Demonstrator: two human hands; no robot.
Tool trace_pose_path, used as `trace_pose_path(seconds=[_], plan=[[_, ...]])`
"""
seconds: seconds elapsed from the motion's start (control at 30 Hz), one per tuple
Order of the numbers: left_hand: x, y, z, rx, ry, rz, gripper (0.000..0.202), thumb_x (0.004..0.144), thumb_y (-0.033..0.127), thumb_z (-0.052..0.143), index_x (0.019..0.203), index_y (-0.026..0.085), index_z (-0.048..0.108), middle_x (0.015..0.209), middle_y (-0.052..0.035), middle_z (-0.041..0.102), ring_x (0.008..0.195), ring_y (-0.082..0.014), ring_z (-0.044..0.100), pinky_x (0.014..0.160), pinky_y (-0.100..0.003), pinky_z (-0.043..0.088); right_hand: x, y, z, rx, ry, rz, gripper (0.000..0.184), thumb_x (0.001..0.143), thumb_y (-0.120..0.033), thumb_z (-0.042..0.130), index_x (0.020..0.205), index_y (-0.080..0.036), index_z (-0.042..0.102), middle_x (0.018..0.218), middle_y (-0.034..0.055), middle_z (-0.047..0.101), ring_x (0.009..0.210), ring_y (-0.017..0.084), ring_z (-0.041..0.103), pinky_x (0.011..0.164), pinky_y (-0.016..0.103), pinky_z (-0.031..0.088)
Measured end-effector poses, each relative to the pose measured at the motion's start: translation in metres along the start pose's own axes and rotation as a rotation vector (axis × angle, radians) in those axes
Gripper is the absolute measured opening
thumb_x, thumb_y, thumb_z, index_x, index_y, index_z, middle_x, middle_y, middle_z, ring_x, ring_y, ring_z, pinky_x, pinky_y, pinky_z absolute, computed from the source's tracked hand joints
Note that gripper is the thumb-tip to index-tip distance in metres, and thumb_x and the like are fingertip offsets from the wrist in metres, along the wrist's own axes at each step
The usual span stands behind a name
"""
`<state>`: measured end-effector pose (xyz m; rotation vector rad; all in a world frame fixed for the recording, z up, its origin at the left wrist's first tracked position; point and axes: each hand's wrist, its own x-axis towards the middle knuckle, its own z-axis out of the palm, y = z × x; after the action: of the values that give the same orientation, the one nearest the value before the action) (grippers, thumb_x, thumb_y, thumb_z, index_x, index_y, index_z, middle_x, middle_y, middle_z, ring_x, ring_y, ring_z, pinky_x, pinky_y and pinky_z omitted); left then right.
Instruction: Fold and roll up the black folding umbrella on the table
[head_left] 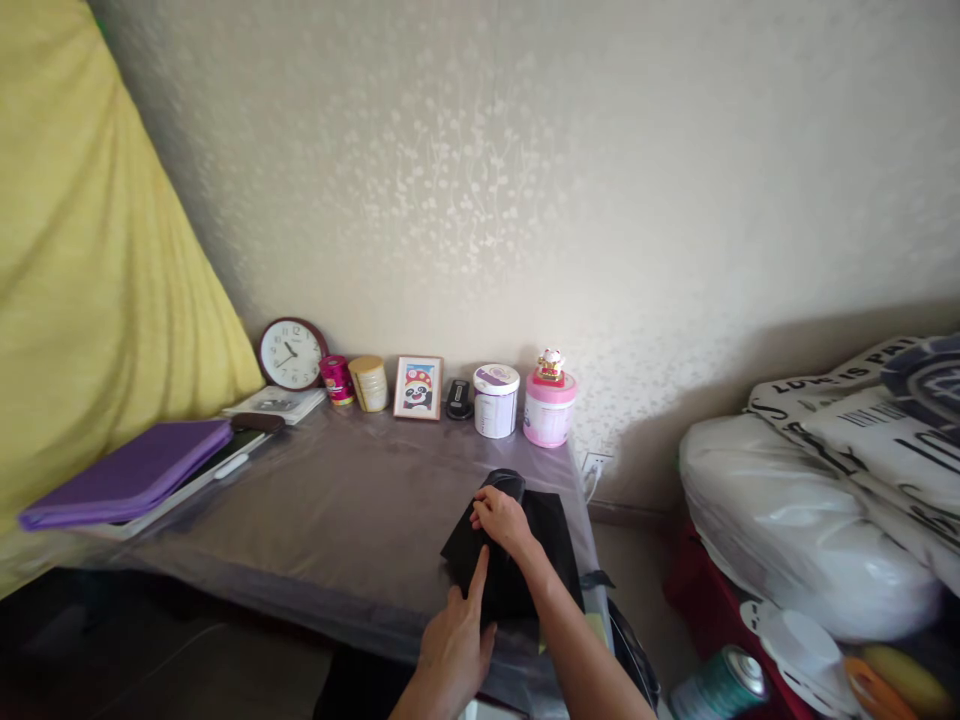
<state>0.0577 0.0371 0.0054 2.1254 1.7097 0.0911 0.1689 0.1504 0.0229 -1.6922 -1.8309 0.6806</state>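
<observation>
A black pouch or folded black cloth [551, 530] lies near the right front corner of the grey-covered table [352, 500], with a rounded black object [504, 482] at its far end. My right hand [501, 520] rests on the black pouch with fingers curled, gripping its top edge. My left hand [454, 640] is closer to me, index finger stretched out and pressing on the pouch's near edge, the other fingers folded.
Along the wall stand a round clock [291, 352], a pink tin [337, 379], a beige jar [369, 382], a framed panda picture [418, 387], a white canister [496, 400] and a pink canister [550, 405]. A purple folder [131, 470] lies at left. Bags and bedding [810, 500] are piled at right.
</observation>
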Motion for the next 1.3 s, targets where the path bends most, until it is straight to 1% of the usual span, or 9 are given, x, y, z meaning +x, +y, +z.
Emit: trace_pose_path(seconds=[0.13, 0.33, 0.47, 0.7, 0.97, 1.07, 1.13, 1.23, 1.3], plan=[[0.001, 0.002, 0.001, 0.005, -0.018, -0.019, 0.066, 0.083, 0.018, 0.035, 0.140, 0.021, 0.001, 0.097, -0.0100, 0.060, 0.083, -0.0189, 0.061, 0.069, -0.026, 0.041, -0.010, -0.003, 0.002, -0.104, 0.038, -0.076, 0.021, 0.079, -0.016, 0.044, 0.090, -0.024, 0.060, 0.074, -0.0028, 0.069, 0.073, 0.012, 0.063, 0.064, 0.019, 0.041], [0.000, 0.002, 0.001, 0.001, -0.040, -0.044, 0.061, 0.083, 0.016, 0.032, 0.139, 0.015, 0.009, 0.100, -0.0116, 0.061, 0.085, -0.0182, 0.060, 0.070, -0.025, 0.040, -0.047, 0.000, -0.003, -0.116, 0.062, -0.502, 0.024, 0.085, -0.017, 0.041, 0.094, -0.024, 0.062, 0.090, -0.0007, 0.067, 0.086, 0.014, 0.057, 0.079, 0.023, 0.042], [0.001, 0.003, 0.004, 0.001, -0.031, -0.051, 0.060, 0.085, 0.017, 0.030, 0.140, 0.015, 0.004, 0.101, -0.0113, 0.060, 0.085, -0.0174, 0.060, 0.071, -0.025, 0.040, -0.055, 0.013, -0.009, -0.129, 0.090, -0.647, 0.026, 0.087, -0.016, 0.038, 0.098, -0.021, 0.061, 0.094, 0.0031, 0.065, 0.095, 0.015, 0.055, 0.087, 0.030, 0.041], [0.004, 0.003, 0.013, 0.013, -0.018, -0.073, 0.066, 0.084, 0.016, 0.030, 0.139, 0.016, -0.008, 0.102, -0.0142, 0.058, 0.085, -0.0210, 0.060, 0.070, -0.029, 0.041, -0.008, 0.045, -0.015, -0.268, 0.200, -0.600, 0.025, 0.088, -0.025, 0.042, 0.102, -0.019, 0.061, 0.111, 0.0064, 0.061, 0.115, 0.019, 0.045, 0.099, 0.040, 0.030], [0.006, 0.006, 0.008, -0.004, -0.070, -0.115, 0.065, 0.085, 0.018, 0.030, 0.139, 0.014, -0.005, 0.109, -0.0156, 0.056, 0.089, -0.0212, 0.059, 0.073, -0.029, 0.041, 0.047, 0.062, -0.026, -0.389, 0.215, -0.313, 0.027, 0.089, -0.022, 0.039, 0.107, -0.021, 0.058, 0.117, 0.0053, 0.058, 0.114, 0.017, 0.047, 0.096, 0.034, 0.033], [0.004, 0.009, 0.000, -0.018, -0.093, -0.115, 0.063, 0.085, 0.018, 0.029, 0.139, 0.012, -0.004, 0.112, -0.0164, 0.055, 0.090, -0.0214, 0.059, 0.074, -0.029, 0.041, 0.042, 0.052, -0.031, -0.397, 0.290, -0.256, 0.027, 0.089, -0.023, 0.039, 0.109, -0.020, 0.057, 0.117, 0.0089, 0.058, 0.115, 0.021, 0.046, 0.096, 0.039, 0.032], [0.003, 0.010, -0.002, -0.031, -0.086, -0.102, 0.064, 0.084, 0.017, 0.029, 0.139, 0.010, -0.003, 0.115, -0.0175, 0.053, 0.092, -0.0215, 0.058, 0.077, -0.029, 0.041, 0.026, 0.041, -0.031, -0.351, 0.300, -0.352, 0.027, 0.089, -0.025, 0.039, 0.108, -0.019, 0.058, 0.116, 0.0090, 0.058, 0.117, 0.022, 0.044, 0.097, 0.039, 0.032], [0.003, 0.008, 0.001, -0.047, -0.066, -0.095, 0.064, 0.083, 0.015, 0.031, 0.139, 0.007, 0.000, 0.118, -0.0188, 0.051, 0.096, -0.0219, 0.057, 0.079, -0.029, 0.041, -0.006, 0.028, -0.026, -0.243, 0.111, -0.612, 0.027, 0.090, -0.027, 0.037, 0.096, -0.021, 0.063, 0.101, 0.0044, 0.065, 0.114, 0.018, 0.046, 0.099, 0.036, 0.030], [0.004, 0.006, 0.004, -0.061, -0.051, -0.095, 0.063, 0.083, 0.016, 0.031, 0.139, 0.006, 0.001, 0.119, -0.0193, 0.051, 0.096, -0.0224, 0.057, 0.080, -0.030, 0.041, -0.019, 0.025, -0.020, -0.236, 0.024, -0.672, 0.024, 0.089, -0.028, 0.042, 0.091, -0.024, 0.065, 0.098, 0.0014, 0.066, 0.114, 0.018, 0.046, 0.102, 0.040, 0.025]])
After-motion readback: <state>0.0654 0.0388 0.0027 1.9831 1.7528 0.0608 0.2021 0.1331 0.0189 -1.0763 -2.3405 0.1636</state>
